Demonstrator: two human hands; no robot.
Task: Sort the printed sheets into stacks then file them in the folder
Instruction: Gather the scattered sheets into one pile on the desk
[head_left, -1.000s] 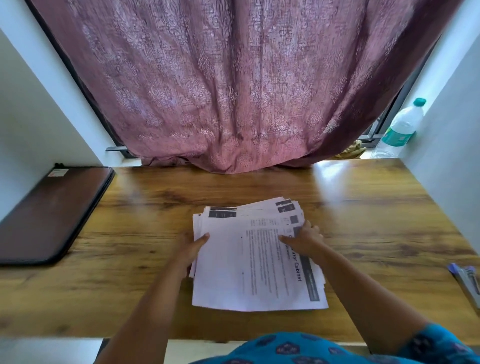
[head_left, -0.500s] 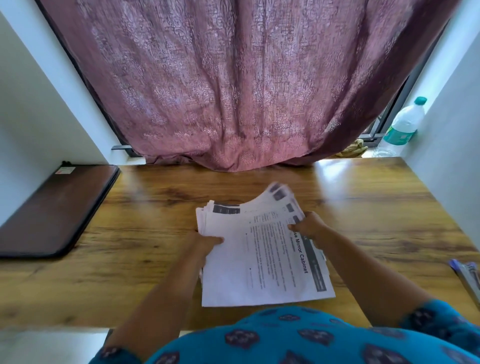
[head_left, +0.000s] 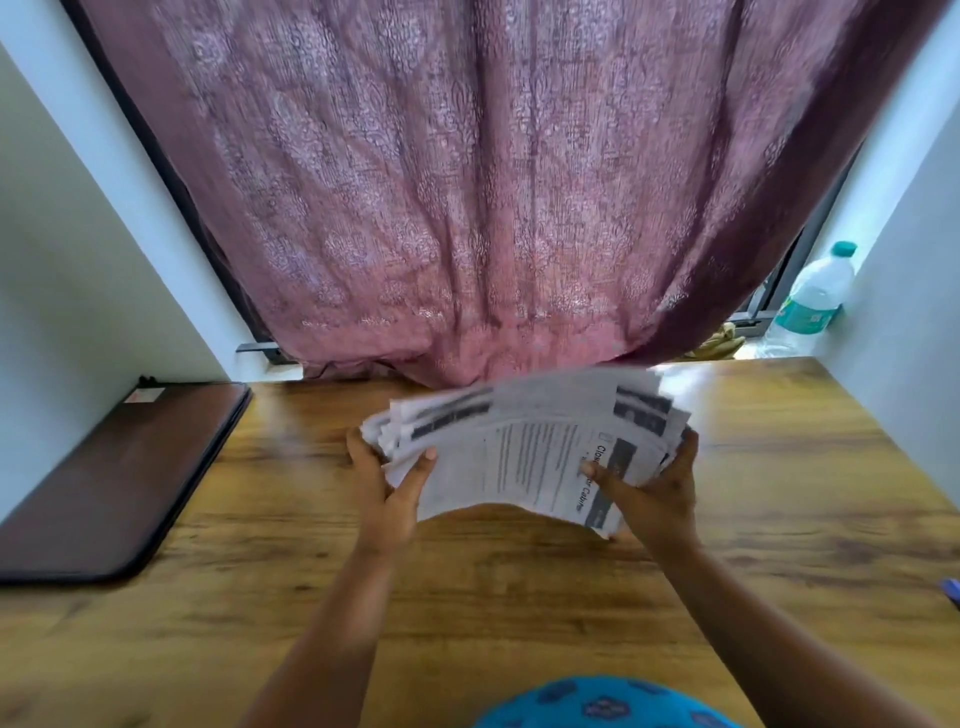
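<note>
A loose pile of white printed sheets (head_left: 524, 447) with black header bars is lifted off the wooden table (head_left: 519, 597), its far edge fanned and blurred. My left hand (head_left: 387, 483) grips the pile's left edge, thumb on top. My right hand (head_left: 649, 493) grips the right edge, thumb across the top sheet. A dark brown folder (head_left: 119, 483) lies shut on the table at the far left, well apart from both hands.
A mauve curtain (head_left: 467, 208) hangs down to the table's back edge. A plastic water bottle (head_left: 810, 306) stands at the back right by the white wall. A blue object (head_left: 951, 590) pokes in at the right edge.
The pile lay flat on the table with my hands at its sides. Both hands have taken hold of it and raised it off the table, away from me.
</note>
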